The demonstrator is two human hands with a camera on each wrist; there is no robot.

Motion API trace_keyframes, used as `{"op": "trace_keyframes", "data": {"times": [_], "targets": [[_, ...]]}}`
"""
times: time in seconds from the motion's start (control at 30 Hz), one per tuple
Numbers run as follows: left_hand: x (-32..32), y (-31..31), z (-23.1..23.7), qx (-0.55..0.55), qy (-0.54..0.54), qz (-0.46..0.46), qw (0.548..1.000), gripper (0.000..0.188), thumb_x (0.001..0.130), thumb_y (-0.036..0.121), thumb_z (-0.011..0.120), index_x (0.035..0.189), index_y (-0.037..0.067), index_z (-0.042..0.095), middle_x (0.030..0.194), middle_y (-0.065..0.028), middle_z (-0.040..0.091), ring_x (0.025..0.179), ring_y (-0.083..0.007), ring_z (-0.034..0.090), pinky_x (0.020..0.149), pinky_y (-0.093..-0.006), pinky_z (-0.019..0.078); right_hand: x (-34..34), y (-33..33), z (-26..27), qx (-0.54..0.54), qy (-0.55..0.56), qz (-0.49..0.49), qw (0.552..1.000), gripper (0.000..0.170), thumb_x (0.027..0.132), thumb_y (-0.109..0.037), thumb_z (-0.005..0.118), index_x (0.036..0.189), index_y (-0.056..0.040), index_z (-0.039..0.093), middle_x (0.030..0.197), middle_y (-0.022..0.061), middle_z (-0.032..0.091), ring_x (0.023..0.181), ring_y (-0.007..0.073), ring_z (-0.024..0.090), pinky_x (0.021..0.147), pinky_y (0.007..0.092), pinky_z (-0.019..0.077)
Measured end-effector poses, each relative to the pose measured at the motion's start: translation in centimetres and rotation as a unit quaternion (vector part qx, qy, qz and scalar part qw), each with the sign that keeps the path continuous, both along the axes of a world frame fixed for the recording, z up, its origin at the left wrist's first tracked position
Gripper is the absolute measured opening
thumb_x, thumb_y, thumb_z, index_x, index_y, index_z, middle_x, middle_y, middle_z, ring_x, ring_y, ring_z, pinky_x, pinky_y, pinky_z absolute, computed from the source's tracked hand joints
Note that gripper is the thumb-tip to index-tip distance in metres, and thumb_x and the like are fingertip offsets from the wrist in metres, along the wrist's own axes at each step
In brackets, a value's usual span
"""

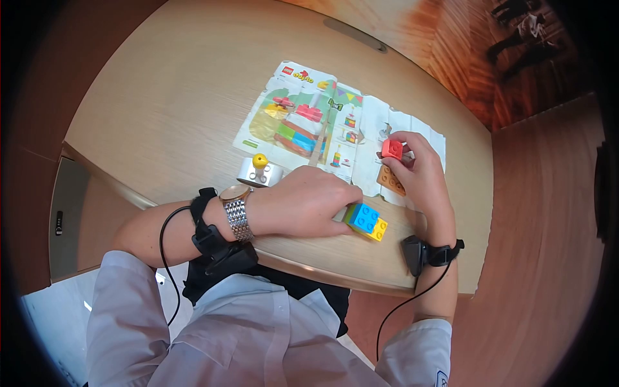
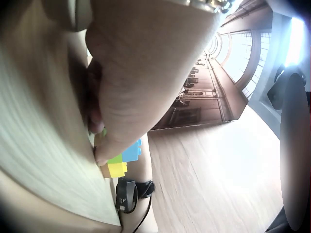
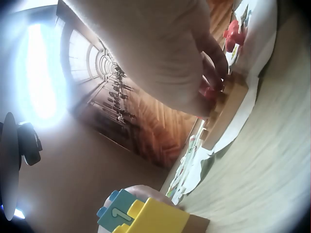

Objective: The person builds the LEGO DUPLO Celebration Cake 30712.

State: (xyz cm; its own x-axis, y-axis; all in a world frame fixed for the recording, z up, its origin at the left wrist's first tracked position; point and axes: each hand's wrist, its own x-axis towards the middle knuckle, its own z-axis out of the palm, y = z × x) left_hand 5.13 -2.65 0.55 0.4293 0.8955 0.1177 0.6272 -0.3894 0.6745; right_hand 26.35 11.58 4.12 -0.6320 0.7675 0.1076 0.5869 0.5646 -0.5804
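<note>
My left hand [image 1: 308,201] grips a small stack of toy building bricks near the table's front edge. That stack has a blue brick [image 1: 365,218] on top, a yellow brick [image 1: 378,229] at its right end and a green brick [image 2: 115,159] beneath the blue. In the right wrist view the blue brick bears a number 1, and a brown brick [image 3: 198,225] shows under the yellow. A red brick [image 1: 391,149] is pinched between the thumb and fingers of my right hand [image 1: 422,169]. Just below those fingers, an orange-brown brick [image 1: 391,180] lies studs up on the paper's edge.
A creased printed instruction sheet [image 1: 258,132] covers the middle of the table [image 1: 167,84]. Left of it stands a white brick [image 1: 247,173] with a yellow ball-shaped piece [image 1: 260,160]. Beyond my right fingers, another red piece [image 3: 234,35] shows in the right wrist view.
</note>
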Motion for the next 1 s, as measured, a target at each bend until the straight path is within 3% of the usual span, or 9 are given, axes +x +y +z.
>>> {"op": "trace_keyframes", "data": {"times": [0.37, 0.43, 0.47, 0.53, 0.63, 0.77, 0.83, 0.93, 1.0], "targets": [[0.0, -0.1, -0.1, 0.007, -0.002, 0.003, 1.0, 0.038, 0.092, 0.039, 0.078, 0.116, 0.01, 0.071, 0.085, -0.0087, 0.072, 0.086, -0.0313, 0.073, 0.073, -0.0439, 0.0548, 0.2, 0.1, 0.2, 0.007, -0.039, -0.018, 0.999, 0.041, 0.093, -0.006, 0.079, 0.133, -0.0023, 0.069, 0.115, 0.0125, 0.071, 0.092, 0.0209, 0.07, 0.086, 0.033, 0.0599], [0.0, 0.0, -0.1, 0.007, -0.006, -0.001, 1.0, 0.038, 0.092, 0.039, 0.078, 0.116, 0.01, 0.071, 0.086, -0.0094, 0.072, 0.087, -0.0318, 0.073, 0.074, -0.0442, 0.055, 0.6, 0.6, -0.8, -0.096, 0.098, -0.016, 0.99, 0.044, 0.095, -0.004, 0.075, 0.139, -0.005, 0.068, 0.117, 0.0089, 0.071, 0.095, 0.0171, 0.069, 0.088, 0.0318, 0.0586], [-0.1, 0.0, -0.1, 0.008, -0.006, 0.0, 1.0, 0.038, 0.092, 0.039, 0.078, 0.116, 0.01, 0.071, 0.086, -0.0094, 0.072, 0.087, -0.0318, 0.073, 0.074, -0.0442, 0.055, 0.8, 0.8, -0.6, -0.096, 0.098, -0.015, 0.991, 0.044, 0.095, -0.004, 0.075, 0.139, -0.005, 0.068, 0.117, 0.0089, 0.071, 0.095, 0.0171, 0.069, 0.088, 0.0318, 0.0586], [-0.1, 0.1, 0.1, -0.002, 0.002, -0.004, 1.0, 0.038, 0.092, 0.039, 0.078, 0.116, 0.01, 0.071, 0.087, -0.01, 0.073, 0.088, -0.0323, 0.073, 0.075, -0.0447, 0.0551, 1.2, 0.9, 0.1, -0.262, 0.142, -0.03, 0.954, 0.045, 0.098, -0.002, 0.071, 0.143, -0.0052, 0.064, 0.124, 0.0069, 0.071, 0.1, 0.0139, 0.068, 0.095, 0.0302, 0.0575], [-0.1, 0.0, 1.2, -0.042, -0.005, -0.005, 0.999, 0.034, 0.089, 0.033, 0.078, 0.109, 0.005, 0.072, 0.095, -0.0167, 0.076, 0.096, -0.0349, 0.075, 0.083, -0.0479, 0.0565, 1.5, 0.1, 0.9, -0.266, 0.223, 0.022, 0.938, 0.046, 0.101, -0.004, 0.069, 0.146, -0.0035, 0.059, 0.125, 0.0075, 0.071, 0.1, 0.0116, 0.068, 0.093, 0.0276, 0.0564], [-0.2, 0.0, 1.1, -0.029, -0.009, -0.004, 1.0, 0.033, 0.09, 0.032, 0.077, 0.108, 0.005, 0.072, 0.094, -0.0165, 0.076, 0.096, -0.035, 0.074, 0.082, -0.0481, 0.0566, 1.6, -1.1, 1.8, -0.269, 0.257, 0.066, 0.926, 0.043, 0.101, -0.005, 0.069, 0.143, -0.0024, 0.059, 0.121, 0.0105, 0.073, 0.097, 0.0104, 0.068, 0.084, 0.0241, 0.0551], [-0.2, 0.0, 1.2, -0.037, -0.003, -0.008, 0.999, 0.033, 0.09, 0.033, 0.077, 0.107, 0.005, 0.071, 0.093, -0.0163, 0.075, 0.095, -0.0351, 0.074, 0.081, -0.0483, 0.0567, 2.0, -1.8, 3.5, -0.405, 0.249, 0.014, 0.88, 0.042, 0.099, -0.004, 0.071, 0.139, -0.0033, 0.061, 0.118, 0.013, 0.075, 0.096, 0.0103, 0.068, 0.078, 0.0218, 0.0531], [-0.1, 0.1, 0.1, -0.001, 0.001, -0.005, 1.0, 0.039, 0.091, 0.039, 0.078, 0.115, 0.009, 0.071, 0.086, -0.0109, 0.072, 0.088, -0.0331, 0.073, 0.075, -0.0455, 0.0555, 3.5, -2.8, 3.4, -0.459, 0.335, 0.016, 0.823, 0.044, 0.098, -0.003, 0.071, 0.141, -0.0033, 0.061, 0.118, 0.0145, 0.075, 0.095, 0.01, 0.068, 0.076, 0.0211, 0.053], [-0.1, 0.0, 0.1, 0.0, -0.001, -0.003, 1.0, 0.039, 0.091, 0.039, 0.078, 0.115, 0.009, 0.071, 0.086, -0.011, 0.072, 0.088, -0.0333, 0.073, 0.075, -0.0456, 0.0555, 5.1, -3.0, 2.2, -0.454, 0.361, 0.047, 0.813, 0.047, 0.098, -0.001, 0.071, 0.143, -0.0027, 0.059, 0.12, 0.0142, 0.074, 0.098, 0.0114, 0.068, 0.078, 0.0222, 0.0539]]}}
